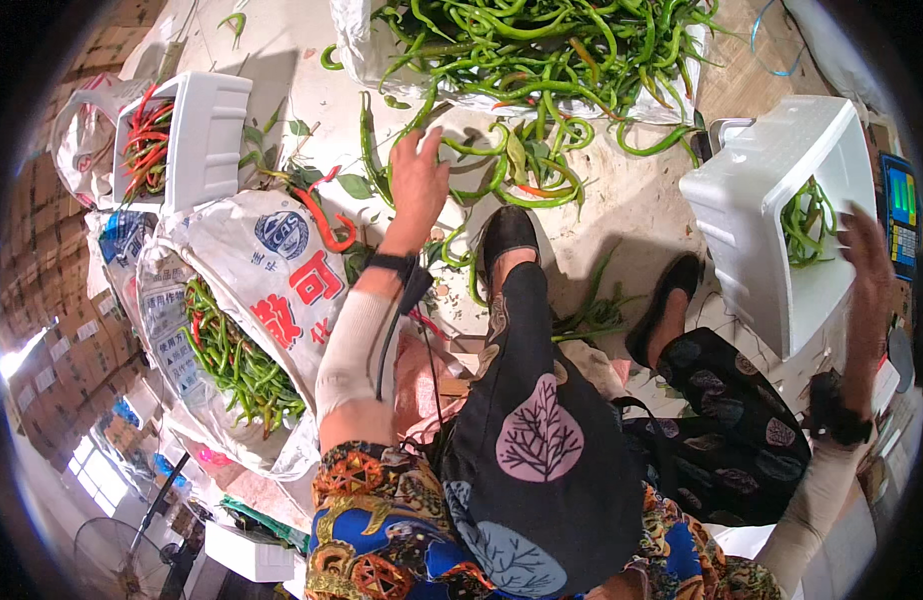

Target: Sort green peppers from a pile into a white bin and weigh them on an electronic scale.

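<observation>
My left hand (pixel 419 176) reaches over the floor with its thumb and fingers apart. Loose green chili peppers (pixel 499 178) lie around it, and one passes by the fingertips. On the far right, my right hand (pixel 868 244) is at the mouth of a white foam box (pixel 739 195), fingers spread and nothing seen in them. Inside that box is a small bunch of green chilies (pixel 805 225). Ahead, a large heap of green chilies (pixel 536 45), a few partly red, fills a white sack (pixel 349 45).
On the left stand a printed woven sack (pixel 229 225) holding mostly green chilies (pixel 240 367) and a foam box (pixel 206 142) of red chilies (pixel 148 146). A red chili (pixel 326 221) rests against the sack. Beyond the right box is a digital scale display (pixel 900 210). A fan (pixel 120 562) stands behind.
</observation>
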